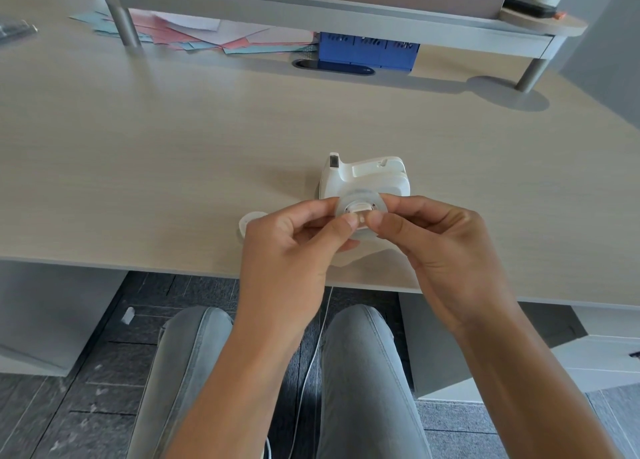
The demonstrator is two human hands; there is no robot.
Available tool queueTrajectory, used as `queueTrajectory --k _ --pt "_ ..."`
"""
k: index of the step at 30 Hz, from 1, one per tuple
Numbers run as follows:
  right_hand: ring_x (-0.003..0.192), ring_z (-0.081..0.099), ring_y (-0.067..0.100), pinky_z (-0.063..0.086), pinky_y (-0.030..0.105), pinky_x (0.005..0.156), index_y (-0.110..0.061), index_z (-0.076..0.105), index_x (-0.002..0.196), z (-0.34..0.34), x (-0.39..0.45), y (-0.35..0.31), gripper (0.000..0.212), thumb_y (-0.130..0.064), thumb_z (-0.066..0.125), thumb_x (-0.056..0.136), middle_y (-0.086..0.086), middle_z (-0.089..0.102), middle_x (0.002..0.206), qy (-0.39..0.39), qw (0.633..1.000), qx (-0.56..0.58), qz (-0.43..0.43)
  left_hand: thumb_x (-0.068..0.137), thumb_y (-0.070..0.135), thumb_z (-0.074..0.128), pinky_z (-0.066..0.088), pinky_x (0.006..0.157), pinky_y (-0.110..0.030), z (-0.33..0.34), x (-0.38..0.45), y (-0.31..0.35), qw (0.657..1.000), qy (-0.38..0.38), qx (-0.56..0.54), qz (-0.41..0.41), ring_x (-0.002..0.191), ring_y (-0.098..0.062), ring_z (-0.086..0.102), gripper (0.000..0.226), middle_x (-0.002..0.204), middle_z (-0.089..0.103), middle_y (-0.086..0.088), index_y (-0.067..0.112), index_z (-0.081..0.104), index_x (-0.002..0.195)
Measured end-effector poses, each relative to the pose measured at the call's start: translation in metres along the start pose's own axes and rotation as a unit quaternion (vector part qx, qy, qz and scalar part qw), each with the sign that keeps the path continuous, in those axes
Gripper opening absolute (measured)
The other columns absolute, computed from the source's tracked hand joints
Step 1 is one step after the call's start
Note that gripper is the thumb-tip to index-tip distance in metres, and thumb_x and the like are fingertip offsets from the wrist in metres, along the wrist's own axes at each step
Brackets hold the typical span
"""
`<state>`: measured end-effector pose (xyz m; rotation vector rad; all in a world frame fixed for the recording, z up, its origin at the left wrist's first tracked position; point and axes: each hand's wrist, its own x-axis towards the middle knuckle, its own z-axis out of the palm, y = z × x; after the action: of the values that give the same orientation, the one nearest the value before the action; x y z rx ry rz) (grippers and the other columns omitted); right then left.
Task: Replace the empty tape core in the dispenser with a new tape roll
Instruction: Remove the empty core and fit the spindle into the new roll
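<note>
A clear tape roll (360,200) with a white hub in its centre is held just above the desk, in front of the white tape dispenser (365,176). My left hand (294,237) pinches the roll from the left and my right hand (440,240) pinches it from the right, thumbs meeting at the hub. The dispenser stands on the desk with its cutter at the upper left. A small white ring, the empty core (247,225), lies on the desk left of my left hand, partly hidden by it.
The pale wooden desk (173,154) ends close to my body. At the back, a grey monitor shelf (346,19) on legs covers coloured papers (207,38) and a blue box (367,52). A dark cable slot (332,67) sits in front of the box.
</note>
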<state>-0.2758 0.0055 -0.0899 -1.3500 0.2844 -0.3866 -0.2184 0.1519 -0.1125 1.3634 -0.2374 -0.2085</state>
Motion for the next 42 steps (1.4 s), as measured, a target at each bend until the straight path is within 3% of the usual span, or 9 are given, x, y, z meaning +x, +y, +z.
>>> queueTrajectory --k 12,19,25,32,38,42 --pt "0.095 0.079 0.028 0.059 0.04 0.099 -0.012 0.086 0.089 -0.002 0.002 0.003 0.026 -0.019 0.087 0.064 0.014 0.084 0.096 -0.003 1.0 -0.01 -0.004 0.087 0.013 0.079 0.063 0.091 -0.047 0.001 0.003 -0.003 1.0 0.001 -0.006 -0.006 0.08 -0.019 0.081 0.018 0.089 0.084 -0.006 0.015 0.083 0.104" --pt "0.091 0.075 0.025 0.056 0.045 0.101 -0.012 0.086 0.088 -0.004 0.005 0.006 0.032 -0.027 0.09 0.059 0.013 0.084 0.094 0.009 1.0 -0.021 0.002 0.087 0.011 0.079 0.061 0.077 -0.027 0.002 0.003 -0.003 1.0 0.001 0.0 0.002 0.075 -0.013 0.08 0.017 0.085 0.085 -0.004 0.014 0.083 0.104" --pt "0.091 0.078 0.027 0.059 0.045 0.101 -0.01 0.086 0.091 -0.004 0.005 0.007 0.033 -0.025 0.089 0.061 0.016 0.084 0.096 0.001 1.0 -0.016 0.004 0.087 0.008 0.078 0.06 0.071 -0.021 0.003 0.004 -0.003 1.0 0.009 0.004 0.013 0.071 -0.011 0.079 0.016 0.082 0.084 -0.005 0.01 0.083 0.103" --pt "0.101 0.068 0.038 0.045 0.063 0.112 -0.007 0.085 0.094 -0.011 0.009 0.006 0.037 -0.026 0.09 0.062 0.025 0.08 0.105 -0.025 0.999 -0.004 0.04 0.084 0.006 0.079 0.064 0.085 -0.04 -0.001 0.004 0.001 0.999 -0.023 -0.03 -0.019 0.08 -0.022 0.081 0.018 0.089 0.085 -0.011 0.009 0.083 0.102" --pt "0.099 0.072 0.036 0.056 0.046 0.104 0.002 0.081 0.097 -0.016 0.011 0.005 0.038 -0.016 0.085 0.064 0.027 0.08 0.104 -0.064 0.994 0.048 0.074 0.082 0.008 0.08 0.059 0.077 -0.031 -0.003 0.005 0.007 0.998 -0.054 -0.025 -0.027 0.068 -0.014 0.073 0.014 0.082 0.083 -0.006 0.016 0.085 0.092" --pt "0.102 0.068 0.038 0.054 0.045 0.105 0.003 0.081 0.099 -0.018 0.011 0.006 0.039 -0.014 0.084 0.065 0.028 0.079 0.108 -0.074 0.992 0.065 0.083 0.072 0.018 0.082 0.059 0.076 -0.03 -0.005 0.005 0.008 0.995 -0.08 -0.053 -0.029 0.073 -0.016 0.076 0.019 0.086 0.084 -0.008 0.015 0.085 0.09"
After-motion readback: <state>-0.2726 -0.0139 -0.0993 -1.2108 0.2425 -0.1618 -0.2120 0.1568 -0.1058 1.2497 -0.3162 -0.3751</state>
